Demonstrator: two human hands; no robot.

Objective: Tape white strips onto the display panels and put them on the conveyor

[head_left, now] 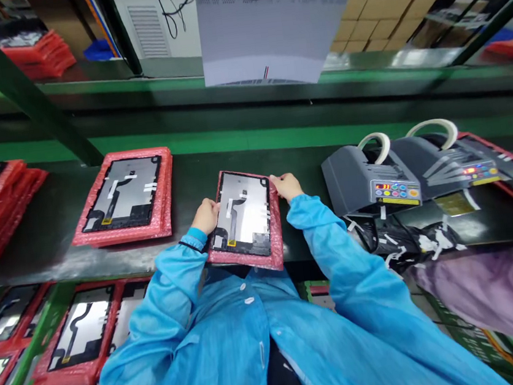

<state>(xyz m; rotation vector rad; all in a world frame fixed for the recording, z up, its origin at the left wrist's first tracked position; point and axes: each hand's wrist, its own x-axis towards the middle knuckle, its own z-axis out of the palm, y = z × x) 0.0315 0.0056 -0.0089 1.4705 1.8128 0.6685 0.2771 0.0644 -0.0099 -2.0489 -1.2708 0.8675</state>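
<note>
A tablet screen panel (251, 218) with a silver back, black edges and a ribbon cable lies on a pink bubble-wrap sheet (245, 257) at the front of the dark bench. My left hand (206, 216) is closed at the left edge of the panel, fingers pinched there. At the upper right corner, my right hand (287, 186) pinches the edge of the bubble wrap. To the left sits another screen panel (123, 192) on a stack of red bubble wrap (166, 193).
Two grey tape dispensers (351, 175) with tape rolls stand to the right, black cables (410, 240) in front of them. A red stack (13, 211) sits far left. More panels (82, 323) lie below the bench. A person's purple sleeve (499, 288) is at right.
</note>
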